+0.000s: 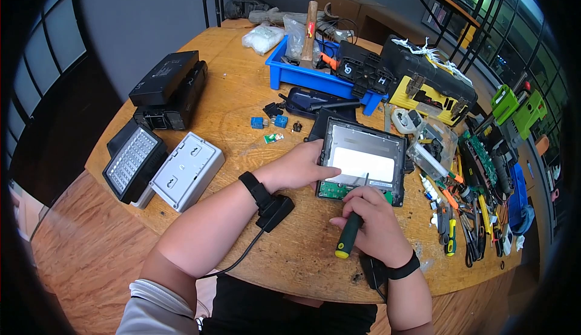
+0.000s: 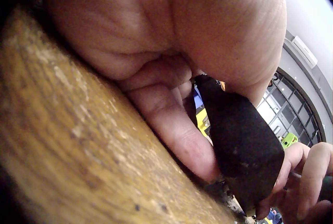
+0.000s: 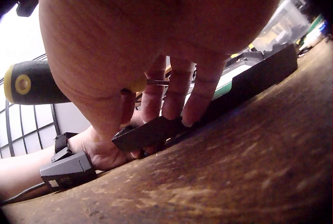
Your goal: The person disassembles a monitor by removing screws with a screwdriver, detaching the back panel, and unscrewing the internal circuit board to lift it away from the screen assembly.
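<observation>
A black-framed device (image 1: 402,153) with a silvery display panel (image 1: 366,138) lies tilted on the table before me. A green circuit board (image 1: 331,188) shows along its near edge. My left hand (image 1: 293,167) grips the frame's left side, thumb over the panel; in the left wrist view its fingers curl beneath the black casing (image 2: 247,135). My right hand (image 1: 380,223) holds a screwdriver (image 1: 349,236) with a dark green and yellow handle, its shaft pointing to the panel's lower edge. In the right wrist view fingertips (image 3: 193,112) rest at the casing's near edge.
Left stand black boxes (image 1: 166,81), an LED lamp panel (image 1: 134,162) and a white housing (image 1: 187,171). Blue connectors (image 1: 278,121) lie beyond my left hand. A blue bin (image 1: 315,76) and a black-and-yellow toolbox (image 1: 433,84) stand behind; pliers, screwdrivers and parts crowd the right side.
</observation>
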Action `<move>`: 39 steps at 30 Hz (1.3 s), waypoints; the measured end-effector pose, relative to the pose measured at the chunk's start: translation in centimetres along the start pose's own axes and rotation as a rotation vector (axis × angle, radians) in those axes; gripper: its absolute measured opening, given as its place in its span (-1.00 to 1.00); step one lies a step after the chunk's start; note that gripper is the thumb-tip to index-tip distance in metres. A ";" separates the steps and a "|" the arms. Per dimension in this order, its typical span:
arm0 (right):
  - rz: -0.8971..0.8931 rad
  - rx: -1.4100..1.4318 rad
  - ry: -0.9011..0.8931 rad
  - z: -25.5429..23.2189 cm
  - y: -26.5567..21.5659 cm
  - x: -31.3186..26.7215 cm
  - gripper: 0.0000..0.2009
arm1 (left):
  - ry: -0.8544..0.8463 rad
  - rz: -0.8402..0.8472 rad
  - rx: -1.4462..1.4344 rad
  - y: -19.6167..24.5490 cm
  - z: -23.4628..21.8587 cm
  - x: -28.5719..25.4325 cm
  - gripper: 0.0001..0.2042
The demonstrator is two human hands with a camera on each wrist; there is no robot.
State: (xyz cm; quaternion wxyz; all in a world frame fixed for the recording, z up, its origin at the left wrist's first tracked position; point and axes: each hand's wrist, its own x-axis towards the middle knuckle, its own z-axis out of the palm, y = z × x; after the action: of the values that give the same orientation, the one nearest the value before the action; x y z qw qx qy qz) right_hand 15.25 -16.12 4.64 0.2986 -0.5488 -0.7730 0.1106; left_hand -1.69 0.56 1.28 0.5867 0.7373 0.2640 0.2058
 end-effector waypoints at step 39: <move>0.004 0.008 0.005 0.0 0.1 0.0 -0.74 | 0.003 -0.009 0.006 -0.1 0.0 0.1 -0.51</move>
State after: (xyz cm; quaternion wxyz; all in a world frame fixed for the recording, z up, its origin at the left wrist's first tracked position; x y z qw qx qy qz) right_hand 15.29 -16.10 4.61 0.3025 -0.5495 -0.7706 0.1129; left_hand -1.62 0.67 1.15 0.5849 0.7376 0.2690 0.2037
